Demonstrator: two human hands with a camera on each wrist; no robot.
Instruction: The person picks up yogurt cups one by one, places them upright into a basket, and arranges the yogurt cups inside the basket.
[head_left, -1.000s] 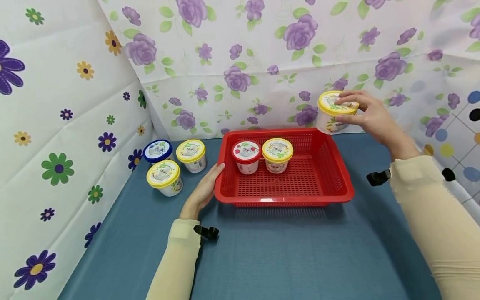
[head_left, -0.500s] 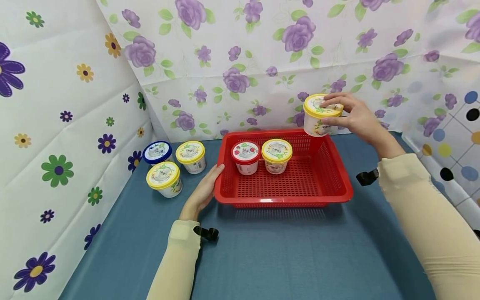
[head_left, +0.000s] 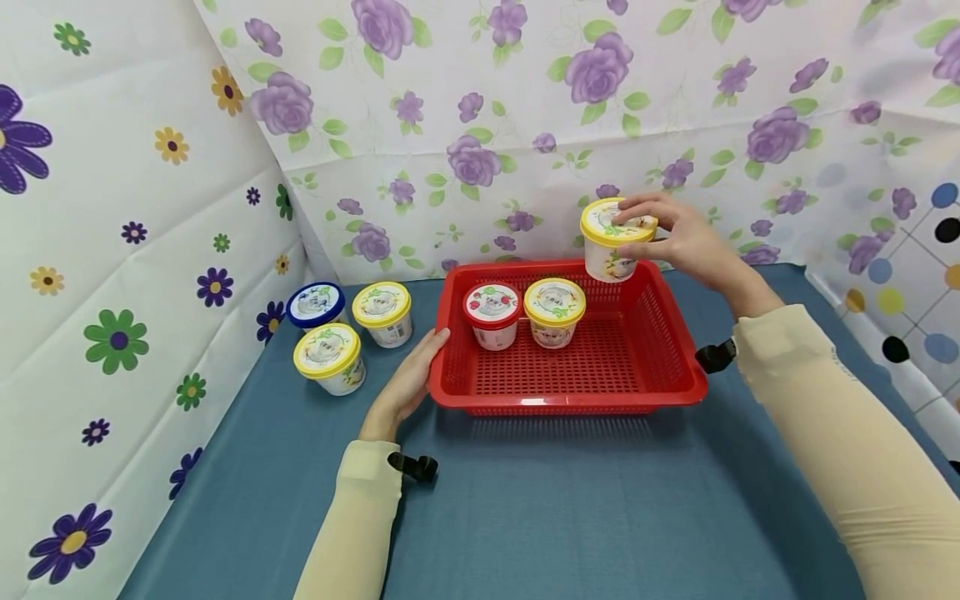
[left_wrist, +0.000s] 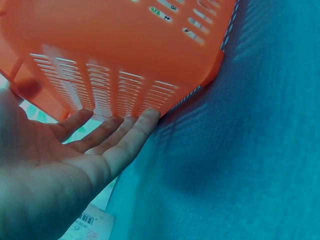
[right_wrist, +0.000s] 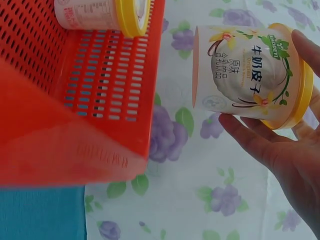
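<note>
- Clock read in the head view, centred on the red basket (head_left: 567,400), twelve at its far side.
- Right hand (head_left: 686,239): at one o'clock, its forearm coming in from four; thumb and fingers curl round the lid and side of the held tub (head_left: 602,244), a yellow-lidded one, in a partly spread grip.
- That tub hangs upright over the far rim at one o'clock, apart from the basket.
- Left hand (head_left: 405,379): between eight and nine o'clock, fingers nearly straight, fingertips against the basket's end wall; it is open.
- Against a second ago, the held tub has shifted towards nine o'clock and dropped slightly; it then hung between one and two, out by the corner.
- Left hand and basket have stayed put, as have the red-lidded tub (head_left: 492,318) at ten o'clock inside and the blue-lidded tub (head_left: 317,305) outside at nine.
</note>
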